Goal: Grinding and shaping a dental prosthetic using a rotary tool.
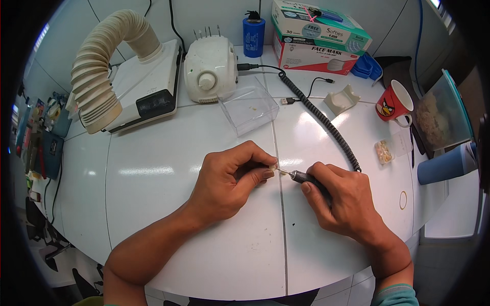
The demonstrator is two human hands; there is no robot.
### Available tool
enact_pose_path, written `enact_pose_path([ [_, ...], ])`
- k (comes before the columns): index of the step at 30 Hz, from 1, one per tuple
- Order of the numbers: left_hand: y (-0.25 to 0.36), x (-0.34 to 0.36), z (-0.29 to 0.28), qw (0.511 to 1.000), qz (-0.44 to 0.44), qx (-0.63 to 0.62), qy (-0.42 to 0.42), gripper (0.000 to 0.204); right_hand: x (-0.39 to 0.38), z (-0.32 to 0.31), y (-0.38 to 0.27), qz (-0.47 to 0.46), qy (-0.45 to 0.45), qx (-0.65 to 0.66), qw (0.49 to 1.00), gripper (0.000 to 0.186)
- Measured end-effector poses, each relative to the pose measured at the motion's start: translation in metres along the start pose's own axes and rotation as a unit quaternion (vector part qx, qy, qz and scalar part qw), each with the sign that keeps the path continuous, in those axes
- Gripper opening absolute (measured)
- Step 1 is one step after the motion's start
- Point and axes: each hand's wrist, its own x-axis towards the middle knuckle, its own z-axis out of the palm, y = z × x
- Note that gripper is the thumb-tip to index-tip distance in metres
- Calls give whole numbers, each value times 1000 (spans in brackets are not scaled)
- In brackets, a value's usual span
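Note:
My left hand [232,181] rests on the white table [168,204] and pinches a tiny cream-coloured piece [272,169] between thumb and fingertips. My right hand [339,196] grips a dark rotary handpiece [305,177] like a pen. Its thin metal bit points left and touches the small piece. A black coiled cord [321,120] runs from the handpiece up to the white motor unit [209,69] at the back.
A white dust extractor with a ribbed hose [102,61] stands at back left. A clear plastic box [250,107], two mask boxes [314,38], a blue can [253,35], a red mug [394,102], a white holder [341,99] and a small bag of cream pieces [384,151] lie around.

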Motion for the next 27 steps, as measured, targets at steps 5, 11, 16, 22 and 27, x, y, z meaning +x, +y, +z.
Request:
enact_pose_path([
  [5, -1, 0, -1, 1000, 5, 7, -7, 14, 0, -1, -1, 0, -3, -8, 1000, 19],
  [11, -1, 0, 0, 1000, 7, 7, -6, 15, 0, 0, 0, -4, 0, -9, 1000, 19],
  [16, -1, 0, 0, 1000, -2, 9, -9, 15, 0, 0, 0, -5, -1, -7, 1000, 18],
  [22, -1, 0, 0, 1000, 1, 5, -10, 15, 0, -1, 0, -1, -9, -5, 1000, 18],
  [27, -1, 0, -1, 1000, 6, 10, -15, 14, 0, -2, 0, -7, -11, -7, 1000, 17],
])
